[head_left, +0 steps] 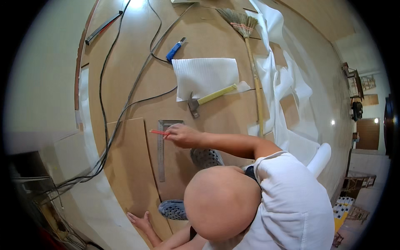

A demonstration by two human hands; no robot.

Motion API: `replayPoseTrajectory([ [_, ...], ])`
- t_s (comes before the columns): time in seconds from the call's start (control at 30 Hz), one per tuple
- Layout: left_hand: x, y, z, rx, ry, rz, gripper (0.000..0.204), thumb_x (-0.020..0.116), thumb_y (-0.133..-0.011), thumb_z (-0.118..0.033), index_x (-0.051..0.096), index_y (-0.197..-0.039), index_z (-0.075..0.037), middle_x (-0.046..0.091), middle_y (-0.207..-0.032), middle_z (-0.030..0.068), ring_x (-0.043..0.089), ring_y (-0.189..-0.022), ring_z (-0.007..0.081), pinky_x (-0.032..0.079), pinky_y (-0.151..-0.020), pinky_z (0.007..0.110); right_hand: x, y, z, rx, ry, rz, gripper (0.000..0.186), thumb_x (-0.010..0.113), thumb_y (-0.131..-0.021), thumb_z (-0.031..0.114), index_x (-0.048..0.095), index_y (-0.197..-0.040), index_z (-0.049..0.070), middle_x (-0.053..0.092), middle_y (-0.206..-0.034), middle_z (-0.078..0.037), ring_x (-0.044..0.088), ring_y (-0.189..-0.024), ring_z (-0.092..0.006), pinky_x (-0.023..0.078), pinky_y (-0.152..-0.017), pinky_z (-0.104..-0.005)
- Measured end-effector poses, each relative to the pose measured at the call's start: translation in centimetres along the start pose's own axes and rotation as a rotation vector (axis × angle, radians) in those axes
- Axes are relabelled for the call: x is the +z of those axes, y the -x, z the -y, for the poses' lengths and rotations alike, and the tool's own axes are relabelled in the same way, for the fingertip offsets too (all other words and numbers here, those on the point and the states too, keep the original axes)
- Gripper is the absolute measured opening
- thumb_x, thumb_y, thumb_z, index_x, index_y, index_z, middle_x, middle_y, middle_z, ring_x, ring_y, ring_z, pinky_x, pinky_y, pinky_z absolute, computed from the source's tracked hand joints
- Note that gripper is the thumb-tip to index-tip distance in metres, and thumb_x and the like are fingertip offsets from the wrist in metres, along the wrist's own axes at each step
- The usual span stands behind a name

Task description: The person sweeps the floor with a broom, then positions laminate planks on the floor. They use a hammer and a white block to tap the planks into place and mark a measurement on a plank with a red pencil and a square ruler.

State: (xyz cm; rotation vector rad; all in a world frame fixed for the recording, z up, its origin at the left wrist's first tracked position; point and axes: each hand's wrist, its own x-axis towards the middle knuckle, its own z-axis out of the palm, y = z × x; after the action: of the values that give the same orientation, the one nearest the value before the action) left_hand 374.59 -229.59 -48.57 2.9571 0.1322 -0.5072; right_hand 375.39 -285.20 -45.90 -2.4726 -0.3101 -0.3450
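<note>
Neither my left hand nor my right hand can be made out. A crouching person in a white shirt (296, 196) fills the lower right. This person's hand (181, 136) grips a red pencil (159, 132) just above a metal carpenter's square (161, 158), whose short arm passes beside the fingers. At the lower left another hand (141, 222) is spread on the edge of a thin wooden board (131, 162). It seems to belong to the same person, though its arm is partly hidden. A claw hammer (212, 96) with a yellow handle lies beyond, partly on a white foam sheet (206, 75).
Black cables (135, 85) run along the wooden panels on the left. A blue utility knife (175, 51) lies near them, with a long dark tool (104, 27) at the far left. To the right are a straw broom (252, 58) and crumpled white sheeting (287, 83). Grey clogs (174, 209) stand by the board.
</note>
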Motion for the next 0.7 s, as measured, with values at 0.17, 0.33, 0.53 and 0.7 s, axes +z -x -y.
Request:
replayPoseTrajectory([
  [0.17,1.4,0.8,0.7,0.078,0.0,-0.025,0.114,0.092,-0.064,-0.033,0.029,-0.153,0.001,0.031,-0.156,0.0252,0.03,-0.145,0.0404,0.027,-0.119,0.047,-5.2,11.0,-1.6,0.492,0.15,-0.201,0.036,0.063,-0.082,0.006,0.063,-0.118,0.005,0.064,-0.11,-0.019,0.061,-0.102,-0.0386,0.05,-0.088,-0.047],
  [0.33,0.2,2.5,1.8,0.111,0.009,-0.078,0.1,0.086,-0.074,-0.031,0.032,-0.152,0.001,0.029,-0.157,0.0268,0.03,-0.145,0.0421,0.027,-0.118,0.048,-8.8,21.1,1.5,0.905,0.216,-0.138,0.042,0.06,-0.085,0.006,0.058,-0.127,0.005,0.061,-0.111,-0.023,0.058,-0.102,-0.0421,0.049,-0.085,-0.0489],
  [0.53,0.3,4.5,-2.9,0.025,0.112,-0.012,0.084,0.08,-0.08,-0.026,0.04,-0.151,-0.006,0.031,-0.158,0.025,0.032,-0.143,0.0426,0.027,-0.118,0.05,-9.9,31.7,4.7,1.016,0.39,-0.092,0.054,0.066,-0.081,0.01,0.05,-0.133,0.002,0.061,-0.103,-0.019,0.058,-0.101,-0.0389,0.047,-0.09,-0.0478],
  [0.7,3.3,9.4,1.3,-0.074,0.077,-0.022,0.073,0.074,-0.085,-0.027,0.044,-0.148,-0.007,0.034,-0.156,0.0222,0.035,-0.141,0.0417,0.03,-0.116,0.05,-11.8,26.7,2.9,1.045,0.309,-0.083,0.07,0.077,-0.079,0.022,0.045,-0.138,0.001,0.061,-0.113,-0.019,0.058,-0.11,-0.0361,0.046,-0.097,-0.0461],
])
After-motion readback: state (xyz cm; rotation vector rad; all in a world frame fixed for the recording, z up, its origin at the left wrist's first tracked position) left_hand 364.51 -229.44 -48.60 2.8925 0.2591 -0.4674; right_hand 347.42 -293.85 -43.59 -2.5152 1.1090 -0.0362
